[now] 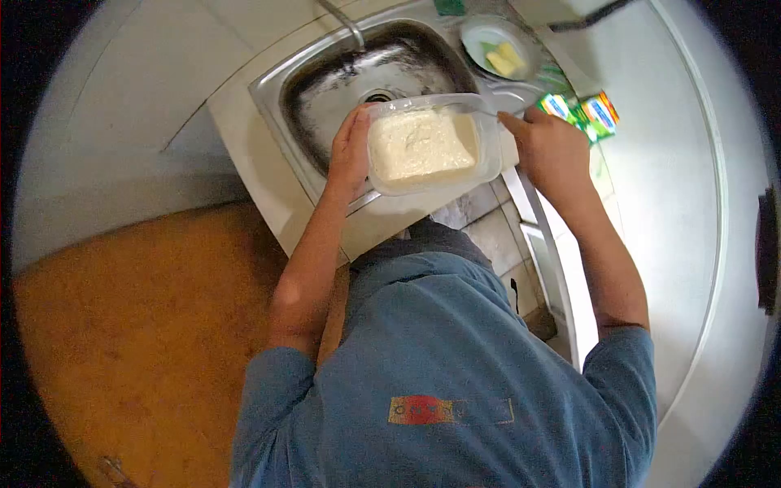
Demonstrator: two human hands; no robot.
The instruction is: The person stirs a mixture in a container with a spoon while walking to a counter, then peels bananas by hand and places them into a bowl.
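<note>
A clear plastic container [431,146] filled with a pale, creamy white mass is held over the front edge of a steel sink [325,89]. My left hand [350,154] grips its left side, fingers along the wall. My right hand [549,146] is at the container's right rim; a thin utensil handle seems to run from it over the rim, but it is too faint to be sure.
A faucet [346,23] arches over the sink basin. A small bowl [496,45] with yellow pieces stands behind the sink on the right. Green and white packets [582,114] lie on the white counter [667,203]. Orange-brown floor [138,325] lies to the left.
</note>
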